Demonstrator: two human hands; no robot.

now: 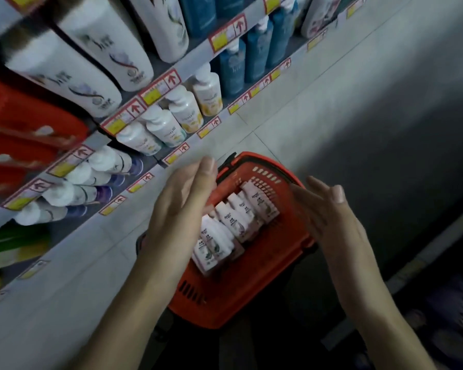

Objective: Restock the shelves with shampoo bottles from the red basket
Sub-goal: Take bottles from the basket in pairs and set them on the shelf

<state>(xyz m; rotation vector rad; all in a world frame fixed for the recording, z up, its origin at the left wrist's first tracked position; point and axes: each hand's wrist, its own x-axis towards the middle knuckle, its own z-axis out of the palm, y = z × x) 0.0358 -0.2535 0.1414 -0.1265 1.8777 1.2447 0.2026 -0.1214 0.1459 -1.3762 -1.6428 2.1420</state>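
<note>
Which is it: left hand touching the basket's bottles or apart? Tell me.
Cannot tell. Head view: left hand overlaps the bottles in the basket; depth unclear.

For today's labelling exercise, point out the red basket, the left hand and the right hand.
red basket (241, 300): head view, on its near wall.
left hand (182, 201): head view, middle of the hand.
right hand (329, 212): head view, middle of the hand.

One red basket (251, 284), at least five pale pink bottles (235, 220) inside, two hands (182, 201), four yellow-labelled shelf bottles (185, 110)
</note>
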